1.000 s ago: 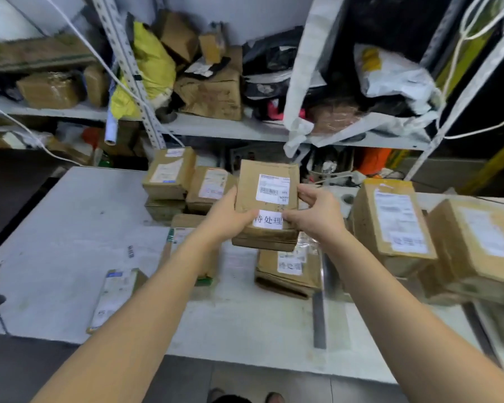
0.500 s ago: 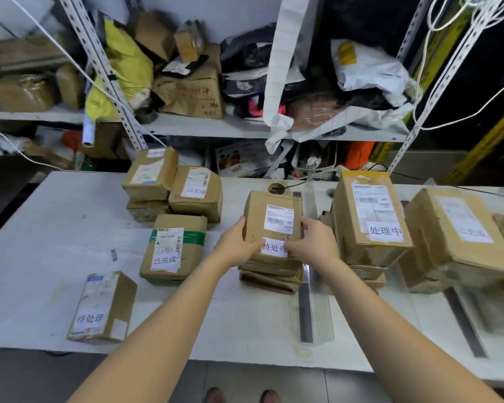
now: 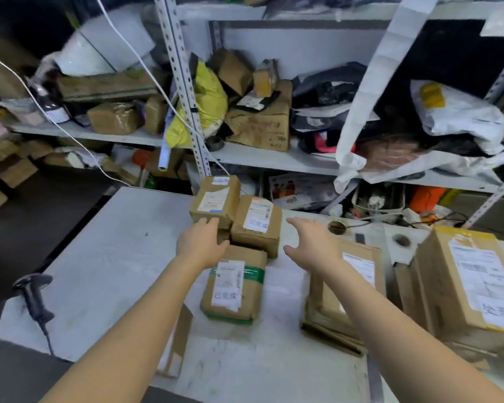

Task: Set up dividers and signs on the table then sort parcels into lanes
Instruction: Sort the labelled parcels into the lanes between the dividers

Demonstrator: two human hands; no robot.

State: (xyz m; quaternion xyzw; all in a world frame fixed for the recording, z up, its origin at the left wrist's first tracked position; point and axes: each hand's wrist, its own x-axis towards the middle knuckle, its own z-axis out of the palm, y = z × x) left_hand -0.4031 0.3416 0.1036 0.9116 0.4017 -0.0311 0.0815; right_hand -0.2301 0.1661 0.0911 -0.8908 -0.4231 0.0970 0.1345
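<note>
Brown cardboard parcels with white labels lie on the white table (image 3: 108, 257). My left hand (image 3: 200, 239) reaches to the far stack and touches the near face of the top-left parcel (image 3: 214, 199). Beside it sits a second labelled parcel (image 3: 256, 225), and a green-taped parcel (image 3: 234, 283) lies nearer me. My right hand (image 3: 310, 242) hovers open, fingers spread, just right of that stack and holds nothing. The parcel I handled before rests on a pile (image 3: 344, 289) under my right forearm. Big parcels (image 3: 472, 283) stand at the right.
A black barcode scanner (image 3: 34, 295) lies at the table's left edge. A small parcel (image 3: 176, 344) sits partly hidden under my left forearm. Two tape rolls (image 3: 336, 227) lie at the table's back. Cluttered shelves (image 3: 274, 158) rise behind, with a paper strip (image 3: 370, 82) hanging down.
Both hands let go of the parcel on the middle pile and moved forward and left to the far stack. The camera swung left with them.
</note>
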